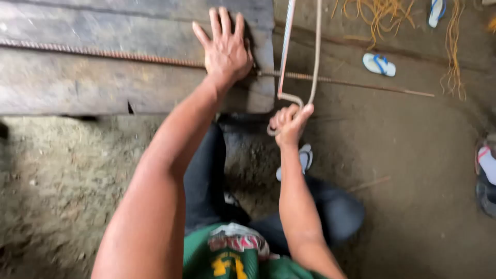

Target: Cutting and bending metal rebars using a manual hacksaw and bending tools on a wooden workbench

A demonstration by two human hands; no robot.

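My left hand lies flat, fingers spread, on a weathered wooden plank surface, pressing on a ribbed steel bar that runs across the planks and juts out past their right edge. My right hand is closed around the bent lower end of a thin metal rod or hacksaw-like frame that rises toward the top of the view. The bent part loops near the steel bar just beyond the plank edge. Below are my dark trousers and green shirt.
Packed earth floor lies all around. A white and blue sandal rests at upper right, another near the top edge. Yellowish fibre strands hang at the top. Someone's foot in footwear shows at the right edge.
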